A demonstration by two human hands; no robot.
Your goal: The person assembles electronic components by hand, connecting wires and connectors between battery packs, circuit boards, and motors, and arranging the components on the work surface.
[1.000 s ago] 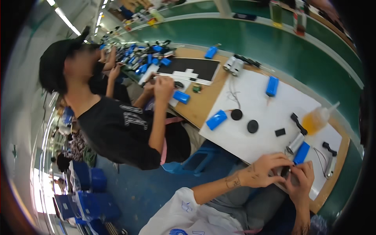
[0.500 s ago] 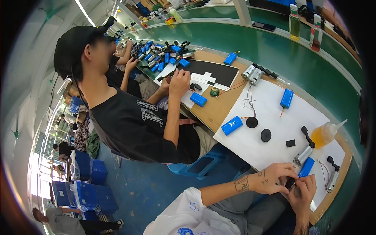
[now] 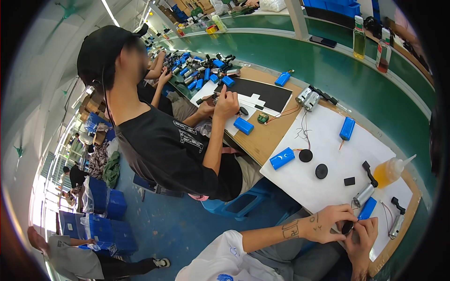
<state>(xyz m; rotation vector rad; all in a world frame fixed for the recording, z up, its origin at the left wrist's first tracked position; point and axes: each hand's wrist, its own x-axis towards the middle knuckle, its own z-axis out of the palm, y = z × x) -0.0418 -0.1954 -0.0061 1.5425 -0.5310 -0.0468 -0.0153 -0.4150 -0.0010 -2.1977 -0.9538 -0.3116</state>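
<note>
Pinching a round black disc [image 3: 347, 227] between them, the left hand [image 3: 324, 225] and right hand [image 3: 362, 236] nearly meet, thumbs and fingers almost closed on its rim. The disc is at the near edge of the white paper [image 3: 323, 189], above the lap. Just beyond the fingers lie a blue shrink-wrapped battery pack [image 3: 367, 209] and a silver cylindrical motor [image 3: 363, 195]; a second, wired motor [image 3: 396, 226] lies to the right, near the tan board [image 3: 415, 204] edge. Leftward, a stretch of paper separates the hands from a round black pad [image 3: 321, 171]. Past the motors, a squeeze bottle [image 3: 388, 172] with a slanting nozzle holds orange-yellow liquid. Farther off, on the ledge, one glass bottle [image 3: 359, 40] contains yellowish liquid and another [image 3: 383, 51] reddish liquid low down.
</note>
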